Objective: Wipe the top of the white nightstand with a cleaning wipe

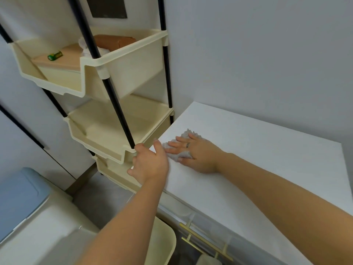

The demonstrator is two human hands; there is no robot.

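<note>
Since a flat palm likely spreads pressure, the right hand (pixel 194 152) pressed the wipe (pixel 188 133) open-fingered onto the nightstand (pixel 257 159); the left hand (pixel 150 163) hovered loose and empty at its edge.

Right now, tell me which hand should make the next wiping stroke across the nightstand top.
Right. The right hand lies flat on the wipe on the nightstand top; the left hand is at the edge by the rack, without a wipe.
</note>
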